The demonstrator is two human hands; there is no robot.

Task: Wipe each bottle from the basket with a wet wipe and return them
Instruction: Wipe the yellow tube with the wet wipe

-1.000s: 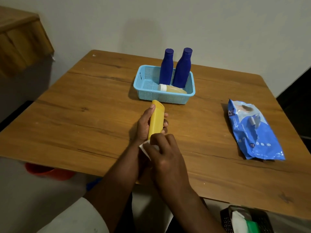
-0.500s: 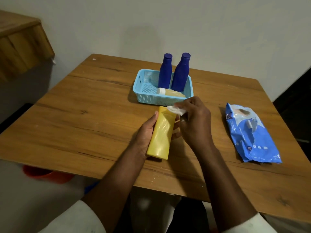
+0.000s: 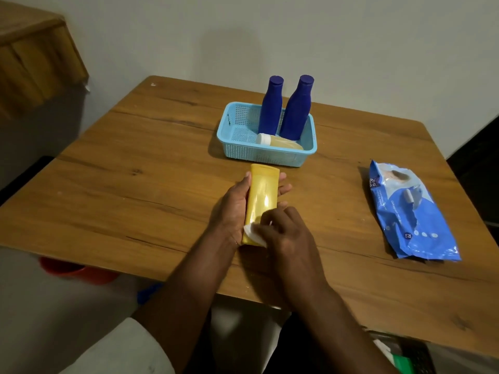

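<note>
My left hand (image 3: pixel 232 209) grips a yellow bottle (image 3: pixel 262 194) lying lengthwise just above the wooden table (image 3: pixel 135 190), its far end pointing at the basket. My right hand (image 3: pixel 287 234) presses a white wet wipe (image 3: pixel 252 234) against the bottle's near end. Behind them stands a light blue basket (image 3: pixel 237 151) holding two upright dark blue bottles (image 3: pixel 270 106) (image 3: pixel 297 109) and a small pale yellow bottle with a white cap (image 3: pixel 280 143) lying on its side.
A blue pack of wet wipes (image 3: pixel 407 211) lies on the table at the right. A red bucket (image 3: pixel 73 271) shows under the table's left edge. A dark object with green and white parts (image 3: pixel 402 357) sits at the bottom right. A wooden cabinet (image 3: pixel 35 55) stands at the far left.
My right hand has slid the wipe from the bottle's far end back down to its near end. The bottle has straightened in my left hand.
</note>
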